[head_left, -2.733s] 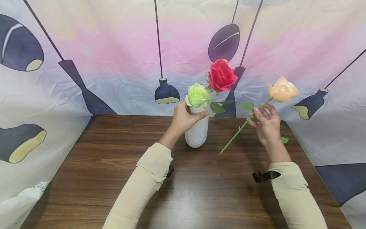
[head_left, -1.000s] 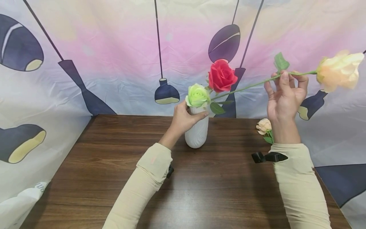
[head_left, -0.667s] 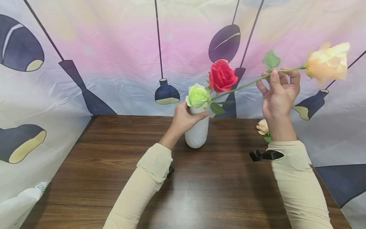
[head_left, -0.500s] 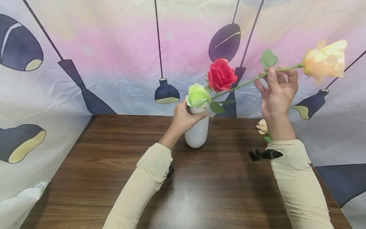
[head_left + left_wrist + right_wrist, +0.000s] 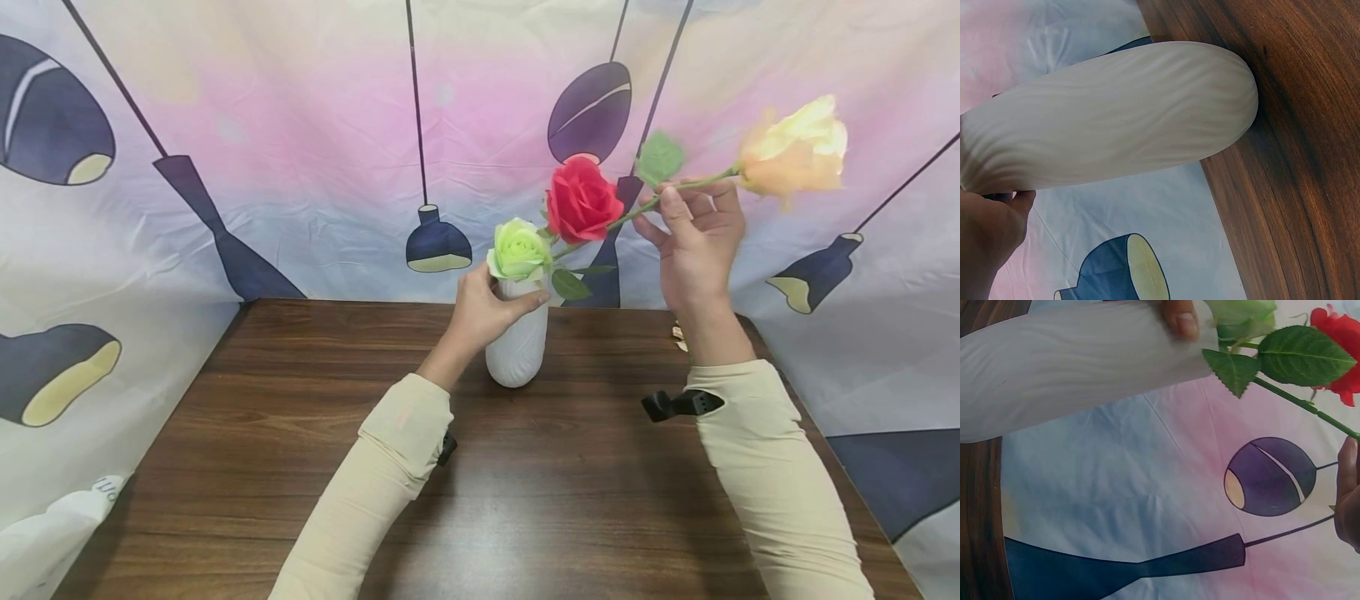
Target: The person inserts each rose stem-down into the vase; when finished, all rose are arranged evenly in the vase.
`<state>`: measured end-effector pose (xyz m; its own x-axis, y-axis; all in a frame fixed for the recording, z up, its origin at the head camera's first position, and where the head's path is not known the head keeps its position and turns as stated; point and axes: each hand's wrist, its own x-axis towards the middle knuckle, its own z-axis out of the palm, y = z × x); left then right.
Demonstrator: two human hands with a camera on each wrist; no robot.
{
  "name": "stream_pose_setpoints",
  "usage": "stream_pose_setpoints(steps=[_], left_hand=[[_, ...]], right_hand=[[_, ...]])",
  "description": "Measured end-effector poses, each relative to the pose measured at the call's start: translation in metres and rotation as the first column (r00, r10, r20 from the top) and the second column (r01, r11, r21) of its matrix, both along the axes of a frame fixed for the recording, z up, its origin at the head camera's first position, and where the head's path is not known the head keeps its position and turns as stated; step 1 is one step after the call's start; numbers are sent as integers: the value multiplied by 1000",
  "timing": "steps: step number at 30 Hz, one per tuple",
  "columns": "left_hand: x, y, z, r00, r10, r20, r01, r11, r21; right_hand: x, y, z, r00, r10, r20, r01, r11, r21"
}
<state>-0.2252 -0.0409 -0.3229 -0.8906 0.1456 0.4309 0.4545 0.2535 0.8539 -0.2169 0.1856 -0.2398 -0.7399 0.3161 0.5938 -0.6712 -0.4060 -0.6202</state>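
A white rippled vase [image 5: 516, 350] stands upright on the wooden table, and my left hand [image 5: 483, 308] grips it round the neck. In the left wrist view the vase [image 5: 1116, 112] fills much of the picture. A green rose [image 5: 519, 250] and a red rose [image 5: 583, 200] rise from its mouth. My right hand [image 5: 701, 242] pinches the stem of a peach rose [image 5: 795, 154], up and to the right of the vase. That stem slants down left behind the red rose; in the right wrist view the stem [image 5: 1297, 400] reaches the leaves at the vase mouth.
Behind my right wrist another peach flower [image 5: 679, 336] lies on the table [image 5: 360, 350], mostly hidden. A printed cloth [image 5: 322, 150] with lamp pictures hangs at the back and sides. A white bundle [image 5: 67, 525] sits at the lower left edge.
My right hand has raised the peach rose from low over the table, tilted its stem toward the vase mouth, then moved left with it. The left hand and vase have stayed put.
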Motion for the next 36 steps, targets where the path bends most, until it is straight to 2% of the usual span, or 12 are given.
stream_pose_setpoints(steps=[9,18,29,36], left_hand=[[1,1,0,1000,-5,10,4,1000,5],[1,0,0,1000,-6,12,6,1000,10],[0,0,-1,1000,2,-1,-2,1000,4],[0,0,0,1000,10,3,-10,1000,-7]], right_hand=[[-3,-7,-6,997,12,74,-12,1000,-2],[-5,-6,-8,995,-31,98,24,997,75],[-6,-13,0,998,6,67,-10,997,72],[-11,-17,5,999,14,42,-20,991,133]])
